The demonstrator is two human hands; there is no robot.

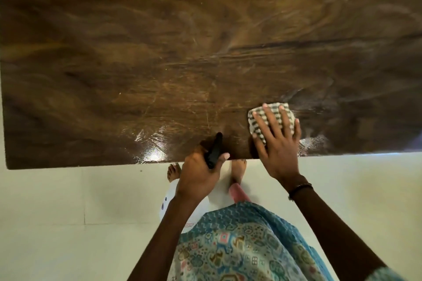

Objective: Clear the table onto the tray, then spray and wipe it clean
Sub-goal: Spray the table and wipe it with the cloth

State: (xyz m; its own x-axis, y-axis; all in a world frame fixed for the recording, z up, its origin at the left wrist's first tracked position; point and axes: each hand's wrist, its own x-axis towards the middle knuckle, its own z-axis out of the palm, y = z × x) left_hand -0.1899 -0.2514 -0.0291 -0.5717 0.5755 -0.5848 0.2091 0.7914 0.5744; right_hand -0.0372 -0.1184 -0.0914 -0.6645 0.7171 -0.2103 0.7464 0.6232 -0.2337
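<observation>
The dark wooden table (159, 64) fills the upper part of the head view, with wet shiny streaks near its front edge. My right hand (277, 141) lies flat, fingers spread, pressing a folded checked cloth (255, 118) onto the table near the front edge. My left hand (198, 171) grips the black head of a spray bottle (214, 150) at the table's edge. The bottle's white body (169, 198) hangs below the table level, partly hidden by my left forearm. No tray is in view.
The table's front edge runs across the middle of the view, and its left edge shows at the far left. Below lies a pale tiled floor (68, 212). My bare feet (238, 170) stand just at the table's edge.
</observation>
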